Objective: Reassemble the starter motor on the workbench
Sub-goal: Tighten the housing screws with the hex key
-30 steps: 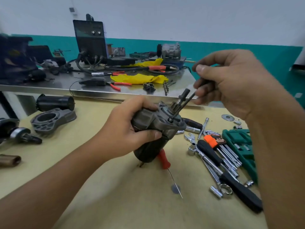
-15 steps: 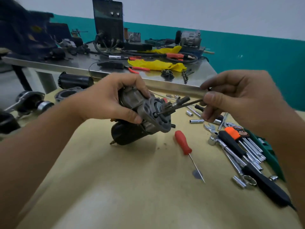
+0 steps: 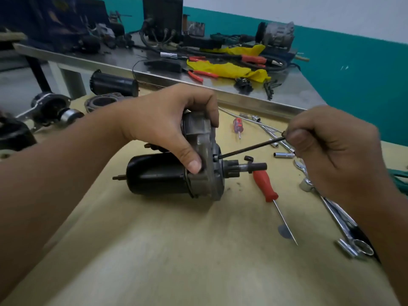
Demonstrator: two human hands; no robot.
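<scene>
The starter motor [image 3: 159, 175] lies on its side on the tan workbench [image 3: 176, 250]: a black cylinder with a grey end housing and a pinion shaft [image 3: 251, 167] pointing right. My left hand [image 3: 170, 122] grips the grey housing from above, thumb pressed on its rim. My right hand [image 3: 331, 149] pinches the far end of a long thin black bolt [image 3: 249, 147]. The bolt's tip sits in a hole in the housing face, just above the shaft.
A red-handled pick [image 3: 267, 186] lies just right of the motor. Sockets, wrenches and a ratchet [image 3: 344, 228] spread along the right side. Other motor parts [image 3: 112, 83] lie at far left. A steel table [image 3: 220, 89] with yellow cloth and pliers stands behind.
The motor has come down from a raised, tilted hold to rest on its side on the bench. The bolt stays in the housing, now nearly level, with my right hand further right.
</scene>
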